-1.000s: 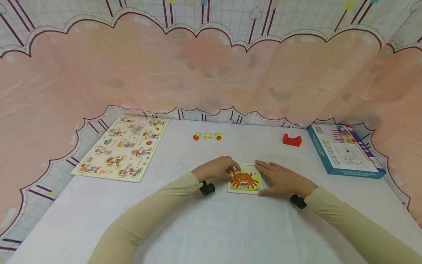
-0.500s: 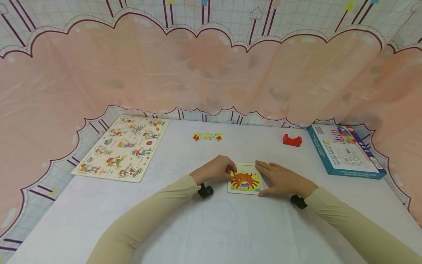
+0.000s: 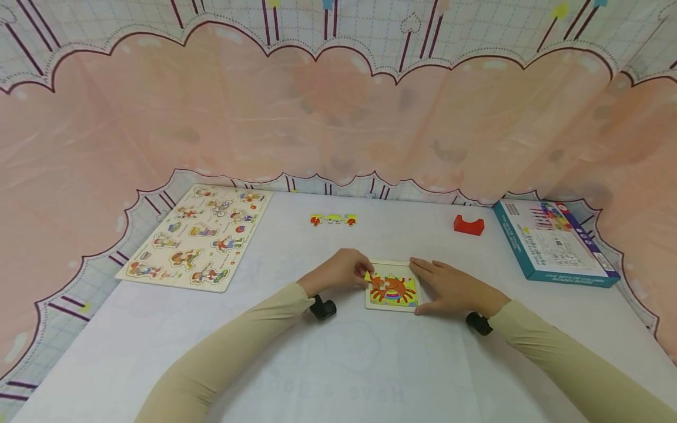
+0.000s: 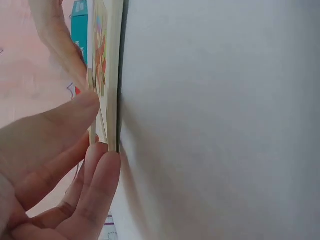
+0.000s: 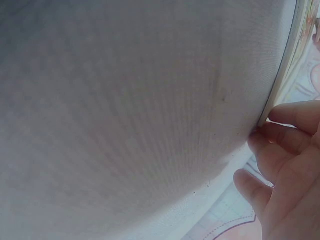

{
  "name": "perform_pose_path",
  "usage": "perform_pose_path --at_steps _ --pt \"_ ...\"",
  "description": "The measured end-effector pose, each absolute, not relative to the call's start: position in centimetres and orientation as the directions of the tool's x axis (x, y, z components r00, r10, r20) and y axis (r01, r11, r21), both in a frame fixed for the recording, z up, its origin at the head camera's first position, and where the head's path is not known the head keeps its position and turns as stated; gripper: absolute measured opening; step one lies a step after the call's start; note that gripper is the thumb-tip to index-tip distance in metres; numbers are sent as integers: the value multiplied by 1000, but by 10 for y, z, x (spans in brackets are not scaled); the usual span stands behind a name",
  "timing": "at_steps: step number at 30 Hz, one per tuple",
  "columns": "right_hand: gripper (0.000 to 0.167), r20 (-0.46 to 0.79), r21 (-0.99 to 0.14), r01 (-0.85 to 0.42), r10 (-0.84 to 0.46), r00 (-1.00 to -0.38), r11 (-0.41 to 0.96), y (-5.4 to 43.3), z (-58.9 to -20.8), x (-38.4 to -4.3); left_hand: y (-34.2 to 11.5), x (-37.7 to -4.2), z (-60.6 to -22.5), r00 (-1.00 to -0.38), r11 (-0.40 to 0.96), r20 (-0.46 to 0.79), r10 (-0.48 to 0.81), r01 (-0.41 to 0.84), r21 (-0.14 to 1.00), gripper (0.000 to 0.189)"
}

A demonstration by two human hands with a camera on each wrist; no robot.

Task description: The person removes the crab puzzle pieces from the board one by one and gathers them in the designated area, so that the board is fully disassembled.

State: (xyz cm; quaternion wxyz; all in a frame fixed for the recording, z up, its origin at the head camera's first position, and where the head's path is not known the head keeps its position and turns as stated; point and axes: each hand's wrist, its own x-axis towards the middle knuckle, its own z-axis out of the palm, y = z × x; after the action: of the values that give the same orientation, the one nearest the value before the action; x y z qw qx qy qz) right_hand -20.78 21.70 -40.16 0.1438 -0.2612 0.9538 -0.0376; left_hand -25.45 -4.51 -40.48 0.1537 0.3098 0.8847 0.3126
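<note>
A small square puzzle board (image 3: 381, 307) with a pale wooden rim and a red crab picture on yellow lies on the table. At its upper left corner my left hand (image 3: 341, 271) pinches a puzzle piece (image 3: 369, 275), which is raised and tilted above the picture. The left wrist view has this piece (image 4: 93, 131) edge-on between thumb and finger, while other fingertips touch the board's rim (image 4: 113, 120). My right hand (image 3: 455, 289) rests along the board's right side, thumb low and fingers at the upper corner. In the right wrist view, its fingertips (image 5: 274, 114) touch the board's edge.
Beyond the board lies a strip of joined puzzle pieces (image 3: 333, 220) with red claws. A red notched block (image 3: 468, 225) stands farther right, beside a teal-edged box (image 3: 560, 247). A large picture board (image 3: 195, 238) lies at the left. Patterned cloth (image 3: 338, 117) rises behind the table.
My left hand has drawn slightly left, and the piece's corner has lifted up from the board between its fingers. The right hand and the board have stayed in place.
</note>
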Motion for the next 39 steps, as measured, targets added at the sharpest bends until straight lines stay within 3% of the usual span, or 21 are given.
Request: perform_pose_path --at_steps 13,22,28,39 --pt "101 -234 -136 -498 -516 -824 857 217 -401 -208 -94 -283 -395 -877 637 15 480 361 682 28" --pt "102 -226 -144 -501 -522 -823 853 218 -403 -209 -134 -314 -398 -945 709 -12 328 237 664 31" --pt "102 -222 -138 -505 -524 -822 852 218 -403 -209 -145 -327 -404 -962 729 -104 252 118 674 32" --pt "102 -233 -149 -492 -514 -826 858 218 -404 -207 -143 -335 -412 -972 707 -86 218 96 701 28"
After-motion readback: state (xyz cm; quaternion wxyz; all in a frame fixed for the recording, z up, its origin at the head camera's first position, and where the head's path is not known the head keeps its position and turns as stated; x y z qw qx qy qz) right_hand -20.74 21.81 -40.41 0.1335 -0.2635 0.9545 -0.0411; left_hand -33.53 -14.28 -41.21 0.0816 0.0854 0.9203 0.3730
